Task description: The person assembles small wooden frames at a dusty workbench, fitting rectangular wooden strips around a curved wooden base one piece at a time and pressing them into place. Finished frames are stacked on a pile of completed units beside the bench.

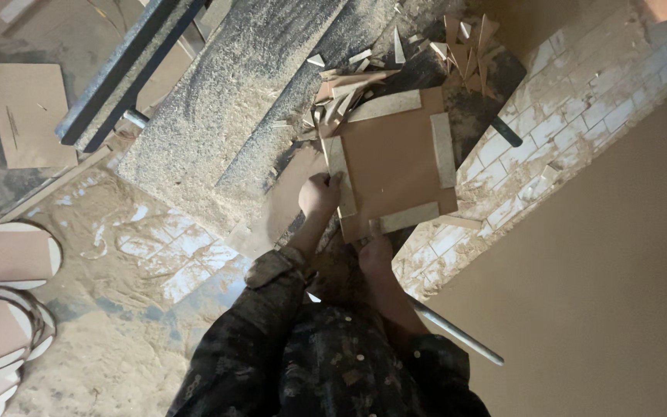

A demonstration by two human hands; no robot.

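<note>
A square brown board [391, 158] lies tilted in the middle of the view. Pale strips rest along its edges, one on each side, such as the right strip [442, 150]. My left hand [319, 193] grips the board's left edge, fingers on the left strip [341, 179]. My right hand [376, 251] holds the board's near corner, thumb by the near strip [409, 217]. Both arms wear dark patterned sleeves.
A pile of wood offcuts [364, 73] lies beyond the board. Sawdust covers the machine table [218, 100] and tiled floor. A large brown panel [604, 293] fills the right. Round and square cut pieces [17, 255] lie at left. A metal rod [457, 336] runs near my right arm.
</note>
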